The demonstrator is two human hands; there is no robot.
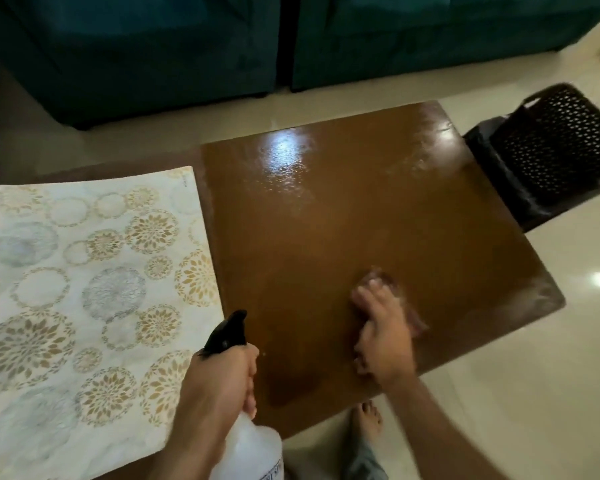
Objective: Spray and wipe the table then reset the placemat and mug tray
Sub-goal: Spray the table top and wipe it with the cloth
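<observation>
A glossy brown table (343,209) fills the middle of the head view, with wet streaks and a light glare toward its far side. My right hand (383,332) presses a brownish cloth (414,323) flat on the table near its front edge; the hand and cloth are blurred. My left hand (219,386) grips a white spray bottle (250,448) with a black nozzle, held over the table's front left corner. A white placemat (90,289) with gold and grey floral circles lies to the left of the table. No mug tray is in view.
A black perforated plastic stool (551,154) stands at the table's far right corner. A dark teal sofa (291,39) runs along the back. The floor is pale glossy tile (551,358). A bare foot (368,420) shows below the table's front edge.
</observation>
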